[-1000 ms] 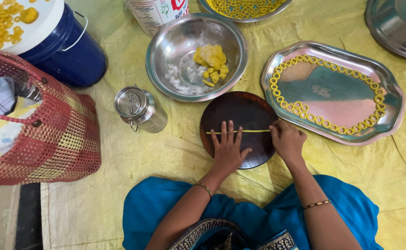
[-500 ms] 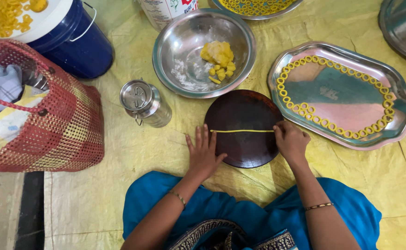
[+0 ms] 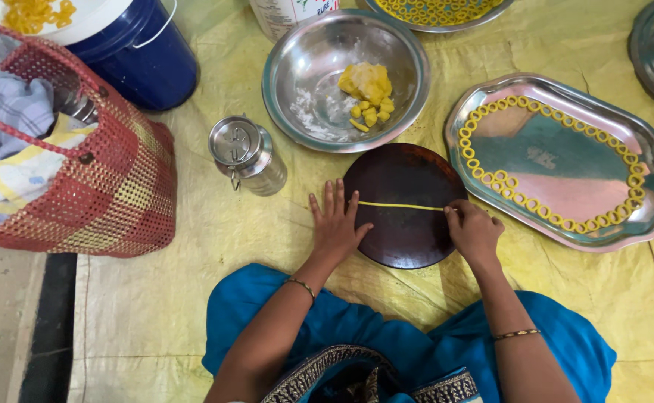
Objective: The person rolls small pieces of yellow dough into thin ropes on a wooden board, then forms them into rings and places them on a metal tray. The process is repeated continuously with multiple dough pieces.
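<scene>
Yellow dough strand (image 3: pixel 400 205): thin, soft, likely tears easily; lies across the dark round board (image 3: pixel 405 246). Your left hand (image 3: pixel 336 224) rests spread flat at its left end; your right hand (image 3: pixel 473 231) pinches its right end. Handle it lightly, by both ends.

A dough strand (image 3: pixel 402 205) lies across the round board (image 3: pixel 405 239); bowl (image 3: pixel 304 75) behind it, tray (image 3: pixel 566 160) right, canister (image 3: pixel 248 157) left
</scene>
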